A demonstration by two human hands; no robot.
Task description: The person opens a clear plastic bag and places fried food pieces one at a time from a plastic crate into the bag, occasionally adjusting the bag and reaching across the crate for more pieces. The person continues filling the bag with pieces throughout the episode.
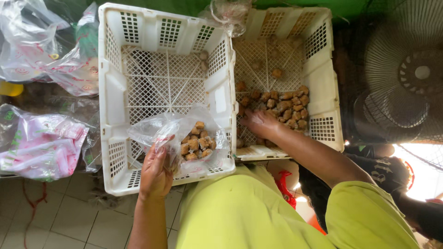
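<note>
1. The left hand (155,173), nearest the body, has its fingers pinched together on the edge of a clear plastic bag (177,136) holding brown fried tofu puffs (197,142).
2. That bag rests inside the left white crate (108,115), at its near end, which is the landmark here.
3. The right hand (259,123) reaches into the right white crate (330,92), which touches the landmark's right wall; its fingers curl down among a pile of loose tofu puffs (286,105), and whether they grip any I cannot tell.
4. Left of the landmark lie printed plastic bags (41,145).
5. Far right of it stands a dark electric fan (408,74).
</note>
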